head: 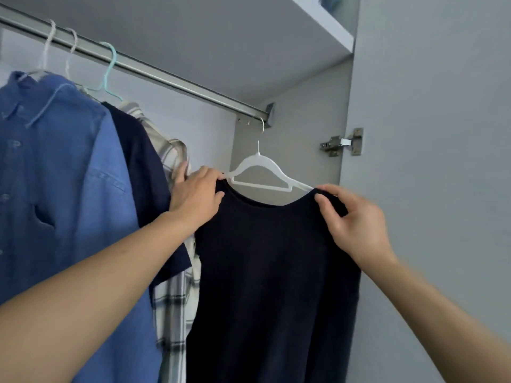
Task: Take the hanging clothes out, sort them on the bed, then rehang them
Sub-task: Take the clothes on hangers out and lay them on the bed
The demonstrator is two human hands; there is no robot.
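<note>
A dark navy T-shirt (273, 272) hangs on a white hanger (258, 168), whose metal hook sits at the right end of the wardrobe rail (166, 78). My left hand (195, 194) grips the shirt's left shoulder. At the right shoulder my right hand (351, 217) pinches the fabric. Further left on the rail hang a blue denim shirt (63, 189), a second navy top (141, 167) and a plaid shirt (174, 299).
The open wardrobe door (431, 161) with its metal hinge (343, 142) stands at the right, close to my right hand. A white shelf (326, 20) runs above the rail. White and teal hanger hooks (109, 64) crowd the rail's left part.
</note>
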